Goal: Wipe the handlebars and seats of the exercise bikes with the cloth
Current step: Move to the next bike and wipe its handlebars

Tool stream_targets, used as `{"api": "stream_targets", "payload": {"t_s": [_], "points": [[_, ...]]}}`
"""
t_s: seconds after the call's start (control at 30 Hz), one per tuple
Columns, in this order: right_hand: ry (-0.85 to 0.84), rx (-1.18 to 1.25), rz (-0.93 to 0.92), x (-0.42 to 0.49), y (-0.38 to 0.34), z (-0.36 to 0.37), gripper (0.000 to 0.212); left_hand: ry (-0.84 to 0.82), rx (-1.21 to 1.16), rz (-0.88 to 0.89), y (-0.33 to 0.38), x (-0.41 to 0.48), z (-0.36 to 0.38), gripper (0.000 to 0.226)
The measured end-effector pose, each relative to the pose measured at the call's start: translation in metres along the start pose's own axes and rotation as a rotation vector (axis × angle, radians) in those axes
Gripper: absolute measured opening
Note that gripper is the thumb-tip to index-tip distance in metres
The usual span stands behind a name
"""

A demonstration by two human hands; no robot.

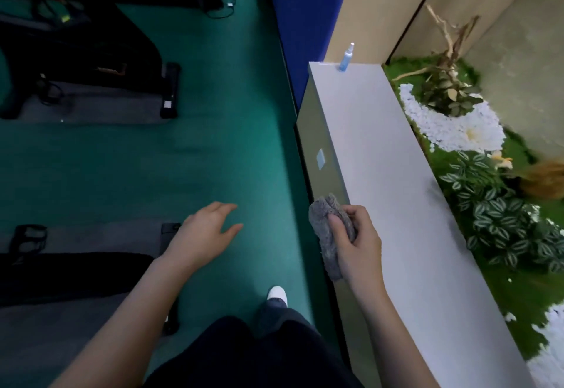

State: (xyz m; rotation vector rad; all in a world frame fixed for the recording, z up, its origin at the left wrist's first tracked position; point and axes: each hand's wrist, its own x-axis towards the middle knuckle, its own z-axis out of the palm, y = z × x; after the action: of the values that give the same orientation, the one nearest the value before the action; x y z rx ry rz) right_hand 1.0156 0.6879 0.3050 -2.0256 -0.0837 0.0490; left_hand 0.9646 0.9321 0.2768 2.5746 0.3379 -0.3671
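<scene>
Head view: right hand (357,244) grips grey cloth (324,223); left hand (204,235) hangs relaxed (bike label (111,68) blurred).

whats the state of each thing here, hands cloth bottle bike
grey cloth: bunched up, gripped in the right hand
left hand: fingers relaxed, empty, over the green floor
spray bottle: upright at the far end of the white ledge
exercise bike: standing on its grey mat, untouched

1 head-worn view looks steeply down, close over the green floor (213,149) and white ledge (396,204).
</scene>
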Motion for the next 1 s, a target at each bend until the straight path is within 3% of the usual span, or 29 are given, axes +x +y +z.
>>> {"api": "stream_targets", "payload": {"t_s": [0.3, 0.53, 1.0], "points": [[-0.225, 0.025, -0.053, 0.102, 0.001, 0.008, 0.005, 0.096, -0.031, -0.173, 0.019, 0.05, -0.01, 0.05], [-0.44, 0.012, -0.066, 0.17, -0.017, 0.055, 0.003, 0.105, -0.026, -0.315, -0.006, 0.088, -0.021, 0.051], [-0.517, -0.01, -0.196, 0.326, -0.105, 0.214, 0.013, 0.141, 0.004, -0.391, -0.117, 0.238, -0.128, 0.055]]}}
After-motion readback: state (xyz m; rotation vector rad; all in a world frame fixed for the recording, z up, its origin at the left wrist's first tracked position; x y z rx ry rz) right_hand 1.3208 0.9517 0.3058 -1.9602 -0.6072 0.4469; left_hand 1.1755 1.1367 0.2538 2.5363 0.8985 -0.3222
